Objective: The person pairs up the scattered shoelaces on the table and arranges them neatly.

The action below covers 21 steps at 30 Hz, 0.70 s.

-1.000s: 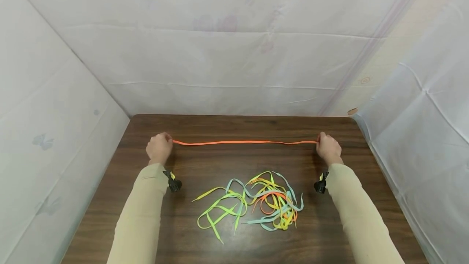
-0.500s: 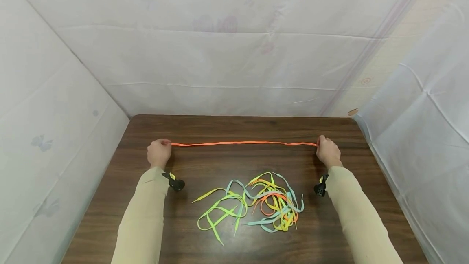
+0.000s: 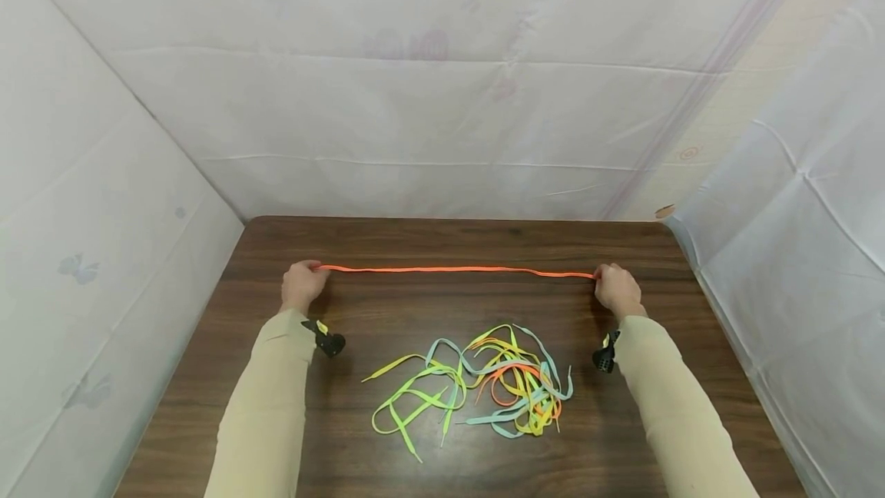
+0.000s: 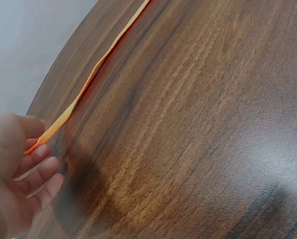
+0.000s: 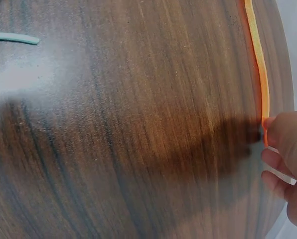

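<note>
An orange shoelace (image 3: 456,269) stretches nearly straight from side to side across the far part of the table. My left hand (image 3: 301,285) pinches its left end; in the left wrist view the lace runs from between thumb and index finger, the other fingers loosely bent. At the other end, my right hand (image 3: 618,289) pinches the lace between thumb and fingertip, as the right wrist view shows. Nearer the person lies a tangled pile of shoelaces (image 3: 531,398) in yellow, light blue, orange and lime green. Lime green laces (image 3: 408,390) spread out on its left side.
The brown wood-grain table (image 3: 387,475) has rounded far corners. White sheeting (image 3: 415,114) hangs behind it and along both sides. A black wrist camera (image 3: 329,340) sits on the left wrist and another camera (image 3: 604,353) on the right.
My right hand has come slightly toward the person and inward with its end of the orange shoelace. The left hand has shifted slightly right, still pinching the other end. The pile has not moved.
</note>
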Available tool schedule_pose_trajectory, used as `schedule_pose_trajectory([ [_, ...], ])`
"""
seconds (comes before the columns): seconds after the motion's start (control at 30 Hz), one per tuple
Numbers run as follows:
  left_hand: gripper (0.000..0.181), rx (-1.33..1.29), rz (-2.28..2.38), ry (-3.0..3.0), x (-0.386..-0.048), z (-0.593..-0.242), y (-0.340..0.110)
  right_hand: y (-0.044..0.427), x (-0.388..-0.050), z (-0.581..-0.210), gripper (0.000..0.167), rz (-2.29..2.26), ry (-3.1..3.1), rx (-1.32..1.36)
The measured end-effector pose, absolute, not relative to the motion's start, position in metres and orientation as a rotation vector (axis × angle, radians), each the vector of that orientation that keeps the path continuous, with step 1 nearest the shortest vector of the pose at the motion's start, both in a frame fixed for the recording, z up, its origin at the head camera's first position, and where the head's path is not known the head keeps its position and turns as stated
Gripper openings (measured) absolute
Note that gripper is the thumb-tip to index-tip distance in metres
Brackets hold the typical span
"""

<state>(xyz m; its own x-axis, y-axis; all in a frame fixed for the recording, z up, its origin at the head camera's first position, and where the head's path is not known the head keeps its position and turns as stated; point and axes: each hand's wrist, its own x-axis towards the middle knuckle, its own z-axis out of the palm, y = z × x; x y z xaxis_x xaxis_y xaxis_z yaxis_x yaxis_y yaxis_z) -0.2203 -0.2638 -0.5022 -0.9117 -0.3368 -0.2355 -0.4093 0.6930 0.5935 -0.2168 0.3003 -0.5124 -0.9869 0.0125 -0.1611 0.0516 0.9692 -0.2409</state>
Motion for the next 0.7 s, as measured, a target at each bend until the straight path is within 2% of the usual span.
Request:
schedule_pose_trajectory([
  [0.43,0.055,-0.48,0.99,2.781,-0.215,-0.494,-0.269,0.302,-0.208,-0.508,0.028,-0.359,2.963,0.003],
  [0.7,0.047,-0.339,0.974,2.838,-0.212,-0.493,-0.273,0.304,-0.208,-0.501,0.037,-0.365,2.965,-0.047],
])
